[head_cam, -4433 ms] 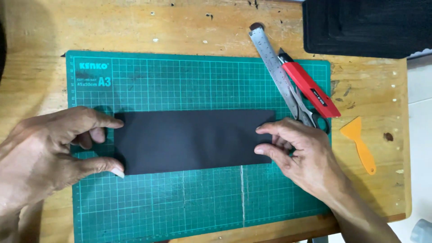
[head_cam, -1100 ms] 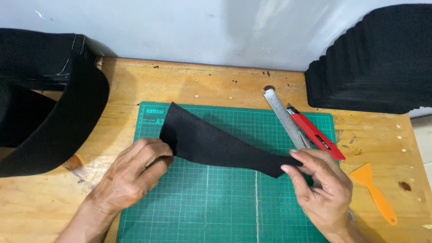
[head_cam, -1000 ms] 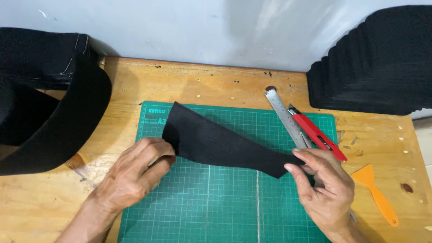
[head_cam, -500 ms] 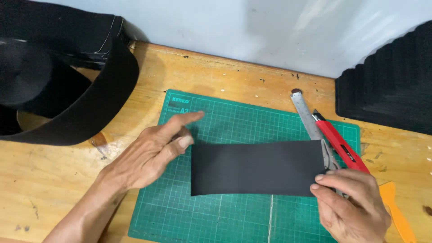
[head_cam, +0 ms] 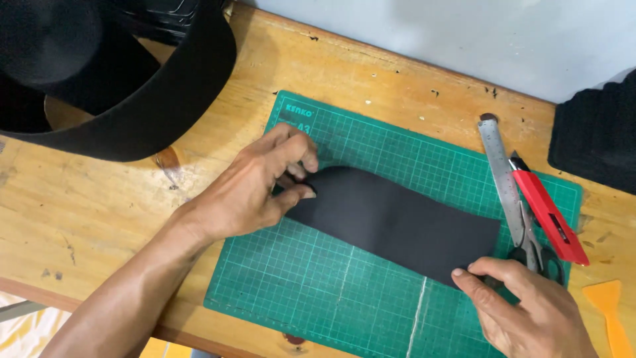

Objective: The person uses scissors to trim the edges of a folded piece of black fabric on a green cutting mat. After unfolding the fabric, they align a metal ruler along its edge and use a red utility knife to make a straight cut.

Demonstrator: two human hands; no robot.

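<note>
A black rectangular sheet (head_cam: 397,222) lies across a green cutting mat (head_cam: 344,285) on a wooden table. My left hand (head_cam: 255,185) pinches the sheet's left end between thumb and fingers, and that end curls up slightly. My right hand (head_cam: 523,308) holds the sheet's lower right corner with thumb and fingertips. The sheet runs slanting from upper left to lower right.
A steel ruler (head_cam: 505,172), a red utility knife (head_cam: 548,209) and scissors (head_cam: 540,255) lie at the mat's right edge. An orange scraper (head_cam: 613,311) sits far right. A large black curved band (head_cam: 132,113) stands at the upper left; a black stack (head_cam: 596,136) at the right.
The view has swung left and down. My left hand went from resting flat at the sheet's left edge to pinching it, and the sheet now lies slanted with its left end lifted.
</note>
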